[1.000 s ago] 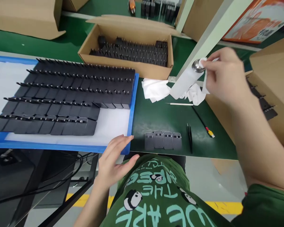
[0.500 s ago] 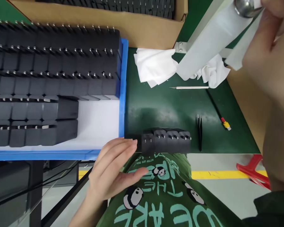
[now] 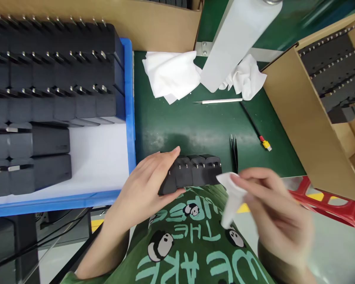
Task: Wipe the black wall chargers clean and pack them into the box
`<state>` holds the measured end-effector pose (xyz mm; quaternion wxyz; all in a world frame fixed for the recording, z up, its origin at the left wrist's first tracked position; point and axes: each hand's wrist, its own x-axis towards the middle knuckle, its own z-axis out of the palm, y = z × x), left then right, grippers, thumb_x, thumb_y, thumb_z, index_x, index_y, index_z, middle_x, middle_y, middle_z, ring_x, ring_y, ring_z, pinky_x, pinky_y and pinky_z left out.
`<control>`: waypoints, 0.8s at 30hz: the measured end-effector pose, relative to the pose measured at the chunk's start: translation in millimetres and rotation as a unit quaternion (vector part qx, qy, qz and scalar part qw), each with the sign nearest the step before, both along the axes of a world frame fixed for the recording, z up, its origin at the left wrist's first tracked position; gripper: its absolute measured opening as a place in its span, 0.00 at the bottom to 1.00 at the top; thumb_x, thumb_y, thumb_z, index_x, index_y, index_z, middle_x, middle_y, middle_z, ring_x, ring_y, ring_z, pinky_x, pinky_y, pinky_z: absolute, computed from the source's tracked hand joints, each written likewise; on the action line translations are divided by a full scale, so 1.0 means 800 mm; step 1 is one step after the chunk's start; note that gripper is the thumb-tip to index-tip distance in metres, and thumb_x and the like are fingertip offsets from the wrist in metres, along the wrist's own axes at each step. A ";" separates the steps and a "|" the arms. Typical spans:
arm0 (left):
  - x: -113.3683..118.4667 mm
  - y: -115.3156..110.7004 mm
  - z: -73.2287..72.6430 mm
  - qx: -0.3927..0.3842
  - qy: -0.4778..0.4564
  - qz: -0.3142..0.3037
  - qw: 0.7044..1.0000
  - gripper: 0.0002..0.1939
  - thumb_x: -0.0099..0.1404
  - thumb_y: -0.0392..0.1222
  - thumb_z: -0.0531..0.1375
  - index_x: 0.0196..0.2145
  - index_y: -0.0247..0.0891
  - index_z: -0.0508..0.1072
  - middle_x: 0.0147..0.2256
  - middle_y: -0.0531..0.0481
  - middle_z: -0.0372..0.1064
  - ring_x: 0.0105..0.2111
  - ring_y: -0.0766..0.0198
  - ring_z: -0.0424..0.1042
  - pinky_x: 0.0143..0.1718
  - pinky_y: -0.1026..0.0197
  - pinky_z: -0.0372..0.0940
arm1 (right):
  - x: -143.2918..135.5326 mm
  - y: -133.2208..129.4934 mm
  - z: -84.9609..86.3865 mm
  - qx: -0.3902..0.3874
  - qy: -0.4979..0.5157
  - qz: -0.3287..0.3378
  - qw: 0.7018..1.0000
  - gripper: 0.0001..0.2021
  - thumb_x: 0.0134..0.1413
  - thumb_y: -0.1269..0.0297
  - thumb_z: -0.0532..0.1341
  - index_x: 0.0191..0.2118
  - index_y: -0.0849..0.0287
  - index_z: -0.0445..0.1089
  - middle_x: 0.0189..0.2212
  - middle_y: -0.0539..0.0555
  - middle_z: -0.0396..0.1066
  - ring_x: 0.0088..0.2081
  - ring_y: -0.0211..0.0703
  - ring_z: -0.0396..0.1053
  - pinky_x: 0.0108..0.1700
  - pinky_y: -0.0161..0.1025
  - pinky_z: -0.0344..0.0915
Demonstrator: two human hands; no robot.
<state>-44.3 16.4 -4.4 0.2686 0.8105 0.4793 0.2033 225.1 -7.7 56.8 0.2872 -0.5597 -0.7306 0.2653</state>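
Head view: a row of four black chargers (image 3: 193, 170) is set at the near edge of the green tabletop (image 3: 195, 126), prongs up; the left hand (image 3: 148, 185) is cupped against the row's left end, apparently to steady it; a white wipe (image 3: 232, 195) is pinched in the right hand (image 3: 272, 213), just beside the row's right end; that hand is blurred. Beyond lie black tweezers (image 3: 233, 150), crumpled cloths (image 3: 170, 75) and a blue tray (image 3: 130, 118) of chargers, cut off at left.
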 end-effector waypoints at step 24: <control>-0.007 -0.005 -0.013 -0.082 -0.003 0.016 0.996 0.52 0.65 0.46 0.67 0.72 0.55 0.35 0.59 0.46 0.70 0.55 0.48 0.74 0.50 0.52 0.72 | 0.000 0.116 0.024 0.009 0.296 -0.045 0.954 0.14 0.64 0.70 0.60 0.48 0.46 0.78 0.43 0.53 0.72 0.43 0.46 0.72 0.42 0.44 0.70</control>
